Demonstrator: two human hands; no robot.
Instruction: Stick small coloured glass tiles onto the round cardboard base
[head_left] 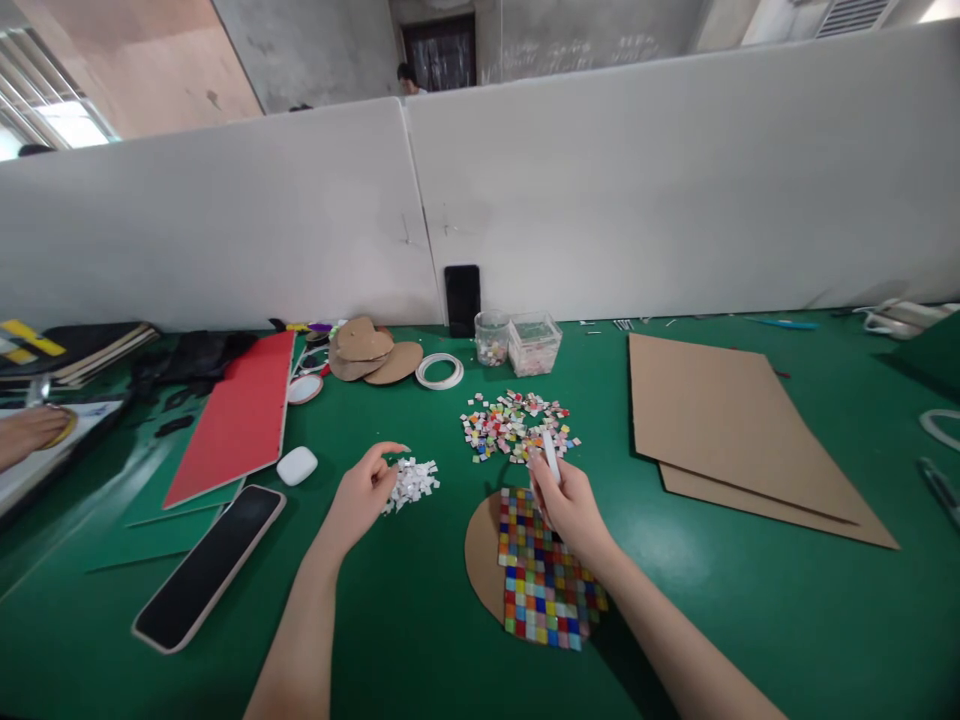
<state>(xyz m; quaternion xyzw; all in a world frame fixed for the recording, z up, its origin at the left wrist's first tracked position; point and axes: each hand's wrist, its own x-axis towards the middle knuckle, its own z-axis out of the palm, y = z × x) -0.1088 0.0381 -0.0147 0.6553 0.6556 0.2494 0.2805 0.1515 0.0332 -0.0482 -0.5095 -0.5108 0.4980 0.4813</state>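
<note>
My left hand (pixel 365 492) rests on the green table beside a small heap of white paper scraps (pixel 412 481), its fingertips touching the heap. My right hand (pixel 566 500) holds a thin white stick-like tool (pixel 551 455) upright over the top edge of a round cardboard disc (pixel 482 553). A grid of coloured mosaic tiles (pixel 545 578) covers much of that disc. Just beyond my right hand lies a loose pile of coloured tiles (pixel 514 422).
A phone (pixel 208 565) and a white earbud case (pixel 297 465) lie at left near a red board (pixel 240 418). Cardboard sheets (pixel 731 425) lie at right. Two clear tile containers (pixel 521 340), a tape ring (pixel 439 371) and cardboard discs (pixel 367 350) stand farther back. Another person's hand (pixel 26 435) is at far left.
</note>
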